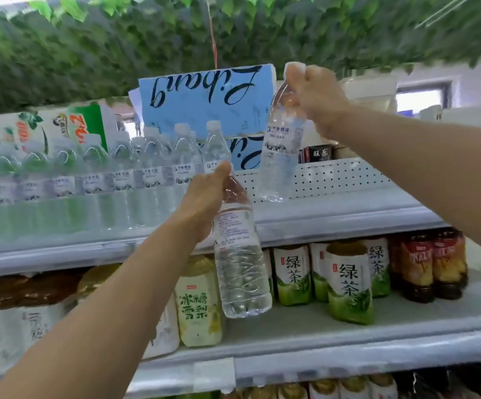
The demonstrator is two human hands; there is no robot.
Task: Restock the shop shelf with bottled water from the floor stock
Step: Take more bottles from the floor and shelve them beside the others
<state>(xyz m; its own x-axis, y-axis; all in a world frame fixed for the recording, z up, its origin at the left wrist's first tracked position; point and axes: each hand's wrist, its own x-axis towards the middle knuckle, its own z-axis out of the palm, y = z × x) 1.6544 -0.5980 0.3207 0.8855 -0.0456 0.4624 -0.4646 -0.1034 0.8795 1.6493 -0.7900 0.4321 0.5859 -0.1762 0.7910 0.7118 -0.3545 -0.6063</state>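
My right hand (315, 95) grips the neck of a clear water bottle (281, 145), which hangs upright with its base just above the top shelf (334, 210), to the right of the row of water bottles (124, 174) standing there. My left hand (204, 201) holds a second water bottle (239, 266) by its neck. That bottle hangs tilted in front of the shelf edge, over the drinks on the shelf below.
Blue tissue packs (204, 102) lie behind the water row. A perforated white back panel (334, 175) stands to the right. Green tea bottles (348, 283), a pear drink (197, 306) and dark red bottles (432, 263) fill the lower shelf. Leafy garlands (176, 33) hang overhead.
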